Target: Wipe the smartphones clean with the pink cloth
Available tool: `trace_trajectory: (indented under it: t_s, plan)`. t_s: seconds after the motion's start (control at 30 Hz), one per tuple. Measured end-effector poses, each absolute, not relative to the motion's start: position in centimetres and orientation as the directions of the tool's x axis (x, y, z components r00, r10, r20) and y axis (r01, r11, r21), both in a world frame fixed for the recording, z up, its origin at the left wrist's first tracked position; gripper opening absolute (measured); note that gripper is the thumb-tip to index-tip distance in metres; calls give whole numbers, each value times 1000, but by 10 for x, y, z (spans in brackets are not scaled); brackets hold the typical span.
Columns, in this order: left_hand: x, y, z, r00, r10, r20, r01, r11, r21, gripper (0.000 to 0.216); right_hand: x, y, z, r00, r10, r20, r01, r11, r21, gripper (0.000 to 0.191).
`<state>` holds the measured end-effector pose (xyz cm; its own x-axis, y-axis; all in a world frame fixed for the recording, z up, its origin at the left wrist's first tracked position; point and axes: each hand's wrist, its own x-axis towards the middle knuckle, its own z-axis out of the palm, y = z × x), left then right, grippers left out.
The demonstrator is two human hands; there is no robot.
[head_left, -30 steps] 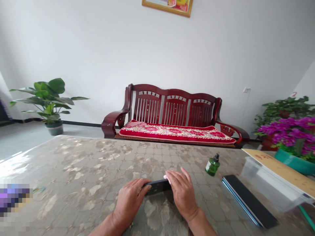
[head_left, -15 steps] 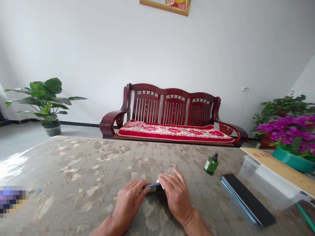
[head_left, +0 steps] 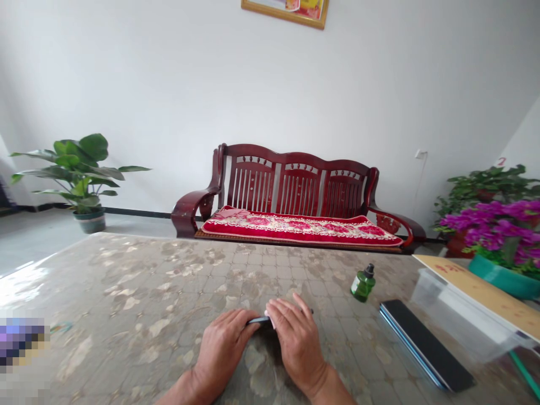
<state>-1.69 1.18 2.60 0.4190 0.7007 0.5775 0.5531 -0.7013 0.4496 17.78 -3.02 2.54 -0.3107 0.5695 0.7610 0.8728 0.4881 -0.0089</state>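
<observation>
A dark phone (head_left: 258,320) lies near the front of the patterned table (head_left: 139,298). My left hand (head_left: 221,349) curls round its left end and holds it. My right hand (head_left: 295,340) lies flat over the phone's right part, fingers stretched out, pressing a small pink cloth (head_left: 268,316) onto it. Most of the phone is hidden under that hand; only a strip shows between the hands.
A small green bottle (head_left: 363,283) stands right of my hands. Further right lie a second dark phone (head_left: 426,343), a clear plastic box (head_left: 459,320) under a tan board, and purple flowers (head_left: 502,225). A red wooden bench (head_left: 295,197) and a potted plant (head_left: 80,174) stand beyond the table.
My right hand has slid left along the phone with the pink cloth, covering more of it. The left hand has kept its hold.
</observation>
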Motion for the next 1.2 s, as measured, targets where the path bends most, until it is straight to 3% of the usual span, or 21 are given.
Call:
trace_trajectory:
  t_s: [0.3,0.57,0.87,1.2]
  plan:
    - [-20,17,24,382,740,554,589,-657,471,16,193,-25,28,-289,574,766,911,412,35,36]
    - [-19,14,22,410,736,539,568,-668,480,20,180,-27,23,-361,563,744,877,477,64,37]
    - [-22,22,19,355,800,484,628,-587,511,19,207,-20,22,-208,604,769,933,359,-30,35]
    - [-23,24,18,369,780,506,613,-613,498,20,198,-25,23,-245,609,754,912,409,-34,38]
